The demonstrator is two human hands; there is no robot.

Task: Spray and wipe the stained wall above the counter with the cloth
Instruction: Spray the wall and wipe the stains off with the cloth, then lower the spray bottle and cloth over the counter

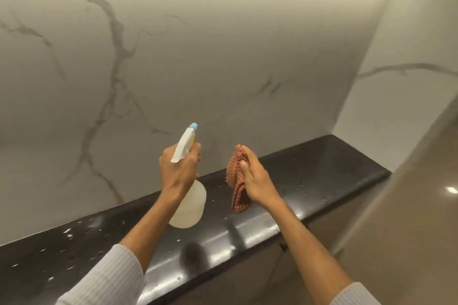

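Grips the bottle (189,203) in the left hand (179,168), fingers curled round its neck, nozzle (193,126) tilted up at the wall (198,57) just ahead. Clutches the cloth (238,181) bunched in the right hand (255,178), off the wall and above the counter (322,168). Cannot tell plainly where the wall is stained among the grey veins (116,57); perhaps low down, in front of the nozzle.

Could miss the mark if aimed by guess, wetting clean stone instead. Could overspray and send runs down onto the counter, already dotted with pale specks (69,233). Could smear rather than lift with so tightly bunched a cloth; probably needs a flatter face. Could knock the bottle's base on the counter when lowering it.

Leaves broad open wall to the left and above. Closes in on the right, where the side wall (409,82) meets the back one at a corner and the counter ends; likely calls for shorter strokes there. Offers only a narrow counter with a rounded front edge, so little ledge for parking the bottle.
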